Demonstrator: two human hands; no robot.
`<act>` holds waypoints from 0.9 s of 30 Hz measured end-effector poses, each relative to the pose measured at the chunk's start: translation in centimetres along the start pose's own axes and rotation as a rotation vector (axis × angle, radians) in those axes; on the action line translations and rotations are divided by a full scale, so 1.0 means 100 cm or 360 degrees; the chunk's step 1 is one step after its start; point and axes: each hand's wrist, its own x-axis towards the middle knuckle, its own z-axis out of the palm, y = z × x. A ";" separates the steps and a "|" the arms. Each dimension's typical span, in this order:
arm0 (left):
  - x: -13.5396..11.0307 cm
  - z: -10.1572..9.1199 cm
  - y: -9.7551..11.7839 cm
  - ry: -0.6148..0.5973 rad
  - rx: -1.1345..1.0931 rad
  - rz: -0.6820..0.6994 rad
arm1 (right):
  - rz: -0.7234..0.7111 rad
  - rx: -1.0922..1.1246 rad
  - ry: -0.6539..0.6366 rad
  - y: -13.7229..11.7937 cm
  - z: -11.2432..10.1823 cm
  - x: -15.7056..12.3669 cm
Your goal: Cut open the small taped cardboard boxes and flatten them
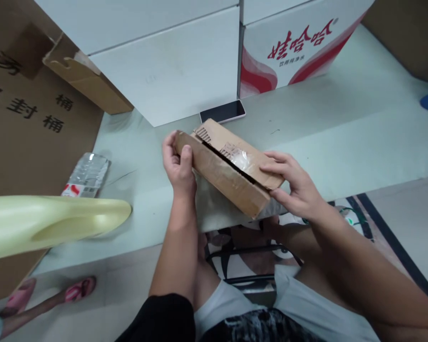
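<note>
A small brown cardboard box (231, 164) is held tilted above the near edge of the pale green tabletop (135, 213). A dark gap runs along its edge between the top face and the side facing me, and shiny tape covers part of the top. My left hand (180, 161) grips the box's left end, thumb on the near side and fingers curled behind. At the other end, my right hand (294, 185) has its fingers on the top and its thumb at the corner below. The inside of the box is hidden. A smartphone (223, 112) lies just behind it.
White cartons (171, 66) stand along the back, one with red lettering (299, 52). Large brown cartons (28, 123) rise at left, near a clear plastic bottle (89, 173). A pale yellow curved object (57, 221) juts in from the left. Another person's pink sandal (80, 289) shows below.
</note>
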 end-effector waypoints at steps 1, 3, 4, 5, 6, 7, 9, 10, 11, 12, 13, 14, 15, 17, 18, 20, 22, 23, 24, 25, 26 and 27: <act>0.000 -0.001 -0.001 -0.0042 0.0076 0.0050 | 0.0008 0.0060 -0.0013 0.000 0.002 -0.002; -0.001 -0.005 0.001 -0.0194 0.0259 0.0180 | 0.0024 0.0148 -0.0023 0.000 0.005 -0.004; 0.000 -0.007 0.003 -0.0290 0.0347 0.0251 | 0.0031 0.0174 -0.0024 0.001 0.006 -0.005; 0.001 -0.009 0.005 -0.0378 0.0425 0.0310 | 0.0033 0.0192 -0.0028 0.001 0.007 -0.005; 0.001 -0.011 0.007 -0.0447 0.0490 0.0350 | 0.0033 0.0205 -0.0030 0.001 0.007 -0.005; 0.002 -0.013 0.008 -0.0493 0.0538 0.0372 | 0.0027 0.0214 -0.0029 0.001 0.007 -0.005; 0.004 -0.016 0.011 -0.0529 0.0587 0.0377 | 0.0008 0.0229 -0.0023 0.002 0.007 -0.004; 0.004 -0.017 0.012 -0.0536 0.0598 0.0374 | 0.0005 0.0246 -0.0018 0.003 0.006 -0.004; 0.005 -0.018 0.013 -0.0545 0.0608 0.0374 | 0.0017 0.0280 -0.0014 0.004 0.006 -0.005; 0.005 -0.019 0.014 -0.0560 0.0614 0.0375 | 0.0053 0.0336 -0.0010 0.006 0.005 -0.005; 0.005 -0.019 0.014 -0.0573 0.0617 0.0375 | 0.0117 0.0404 0.0002 0.008 0.004 -0.005; 0.005 -0.020 0.014 -0.0581 0.0613 0.0371 | 0.0206 0.0470 0.0027 0.011 0.003 -0.006; 0.005 -0.022 0.014 -0.0583 0.0596 0.0364 | 0.0312 0.0519 0.0069 0.015 0.002 -0.006; 0.006 -0.026 0.012 -0.0561 0.0529 0.0330 | 0.0535 0.0548 0.0177 0.023 0.001 -0.006; 0.006 -0.029 0.011 -0.0535 0.0494 0.0298 | 0.0639 0.0542 0.0222 0.027 0.000 -0.006; 0.007 -0.035 0.007 -0.0437 0.0434 0.0192 | 0.0834 0.0532 0.0233 0.033 0.001 -0.006; 0.008 -0.040 0.003 -0.0239 0.0362 0.0047 | 0.1012 0.0533 0.0126 0.036 0.004 -0.007; 0.007 -0.042 0.002 -0.0100 0.0327 -0.0026 | 0.1060 0.0534 0.0033 0.035 0.005 -0.007; 0.006 -0.043 0.001 0.0054 0.0302 -0.0091 | 0.1060 0.0535 -0.0078 0.034 0.007 -0.007; 0.005 -0.043 0.001 0.0201 0.0297 -0.0141 | 0.1013 0.0538 -0.0188 0.031 0.008 -0.007; 0.003 -0.042 0.001 0.0320 0.0314 -0.0175 | 0.0923 0.0543 -0.0280 0.028 0.009 -0.007; 0.001 -0.041 0.002 0.0400 0.0343 -0.0199 | 0.0803 0.0541 -0.0345 0.025 0.011 -0.006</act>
